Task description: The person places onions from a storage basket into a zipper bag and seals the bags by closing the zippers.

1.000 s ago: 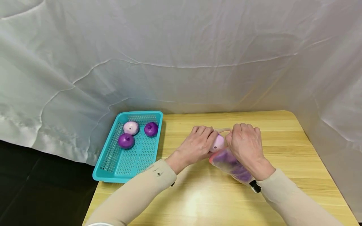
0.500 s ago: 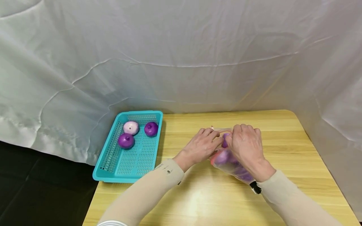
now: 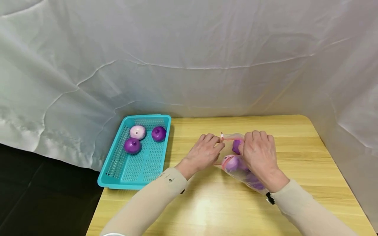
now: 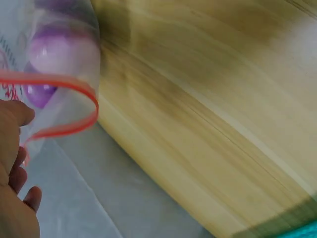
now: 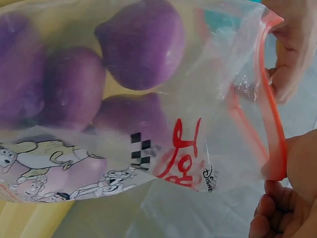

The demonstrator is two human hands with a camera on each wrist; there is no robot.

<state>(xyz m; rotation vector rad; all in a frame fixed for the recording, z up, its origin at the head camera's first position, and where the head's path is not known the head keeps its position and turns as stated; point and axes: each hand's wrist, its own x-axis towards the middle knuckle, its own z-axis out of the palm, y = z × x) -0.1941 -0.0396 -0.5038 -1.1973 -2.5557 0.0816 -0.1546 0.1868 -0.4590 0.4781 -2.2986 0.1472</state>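
Observation:
A clear zip bag (image 3: 240,178) with a red rim and cartoon print holds several purple onions (image 5: 143,47). My right hand (image 3: 258,157) grips the bag's rim, and its bent fingers show at the lower right of the right wrist view. The bag's mouth gapes to the left. Just outside it is my left hand (image 3: 202,152), its fingers loosely bent with no onion in them. In the left wrist view the red rim (image 4: 91,106) loops beside that hand; whether fingertips touch it is unclear. A pale onion (image 3: 230,163) lies just within the mouth.
At the left of the wooden table (image 3: 200,209) stands a turquoise basket (image 3: 104,173). Two dark purple onions (image 3: 132,146) and a pale one (image 3: 137,132) lie in it. A grey cloth (image 3: 189,88) hangs behind the table.
A second ago my left hand held a pale onion at the bag's mouth; it reached in, let go and drew back left. The right hand has stayed on the rim.

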